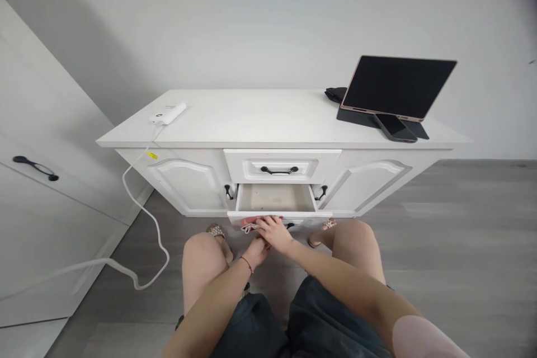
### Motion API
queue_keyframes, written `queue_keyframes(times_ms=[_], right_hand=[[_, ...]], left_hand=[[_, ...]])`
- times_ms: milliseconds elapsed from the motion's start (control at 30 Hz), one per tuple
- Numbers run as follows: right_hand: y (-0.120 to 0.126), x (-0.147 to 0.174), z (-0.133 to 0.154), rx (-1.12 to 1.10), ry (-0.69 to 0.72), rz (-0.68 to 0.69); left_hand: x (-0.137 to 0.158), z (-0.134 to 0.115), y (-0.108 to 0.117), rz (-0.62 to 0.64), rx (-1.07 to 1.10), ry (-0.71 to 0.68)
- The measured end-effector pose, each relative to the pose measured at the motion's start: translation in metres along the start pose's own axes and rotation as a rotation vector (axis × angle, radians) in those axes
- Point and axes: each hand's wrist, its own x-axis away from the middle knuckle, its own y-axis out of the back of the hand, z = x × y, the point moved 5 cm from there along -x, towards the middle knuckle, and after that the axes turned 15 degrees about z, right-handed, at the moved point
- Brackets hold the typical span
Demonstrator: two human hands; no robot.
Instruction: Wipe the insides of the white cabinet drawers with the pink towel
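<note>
A folded red and whitish cloth (249, 224) is against the front of the pulled-out lower drawer (254, 198), near its upper edge. My right hand (274, 232) lies over the cloth, its fingers pressed together on it and pointing left. Below it, my left hand (257, 251), with a thin red bracelet at the wrist, touches or nearly touches the right palm. The left fingers are mostly hidden under the right hand. The inside of the drawer is pale with faint marks on its bottom. The drawer's black handle (288, 225) shows just right of my right hand.
The white cabinet (251, 117) has a shut upper drawer (281, 166) and side doors. On top stand a tablet (398, 86), a phone (394, 127), a dark item (334, 94) and a white power strip (168, 114). Its cord (142, 207) hangs at left. My knees flank the drawer.
</note>
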Motion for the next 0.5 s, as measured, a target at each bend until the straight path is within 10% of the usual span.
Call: queue_keyframes(times_ms=[500], right_hand=[[-0.06,0.138,-0.092,-0.291,-0.847,-0.269]], left_hand=[[-0.01,0.006,-0.001,0.137,0.233,0.136]])
